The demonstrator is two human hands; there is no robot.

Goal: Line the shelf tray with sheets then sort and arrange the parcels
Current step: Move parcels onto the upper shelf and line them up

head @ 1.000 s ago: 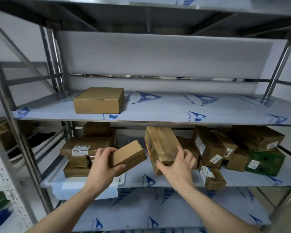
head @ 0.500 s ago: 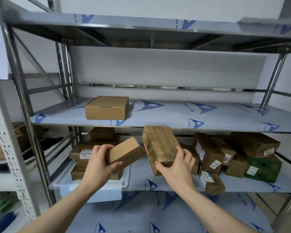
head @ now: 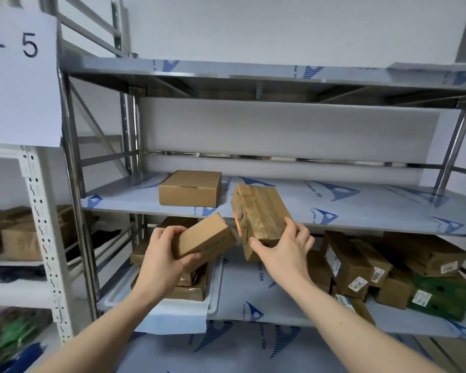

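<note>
My left hand [head: 163, 261] grips a small plain cardboard parcel [head: 207, 235], tilted, in front of the lower shelf. My right hand [head: 283, 250] holds a larger tape-wrapped brown parcel [head: 258, 214] by its near end, raised to the front edge of the middle shelf [head: 334, 211]. A flat cardboard box [head: 190, 188] rests on that shelf at the left. Below, a white tray [head: 215, 289] lined with a pale sheet holds stacked brown parcels [head: 189, 290], partly hidden by my left hand.
A pile of brown parcels with labels [head: 345, 262] and a green box [head: 441, 296] lies on the right of the lower shelf. Steel uprights [head: 70, 168] frame the rack. A white rack with a paper sign [head: 19, 74] stands at the left.
Both hands have lifted their parcels upward; the larger parcel now reaches the middle shelf's front edge. The camera has tilted up, showing the top shelf and the sign.
</note>
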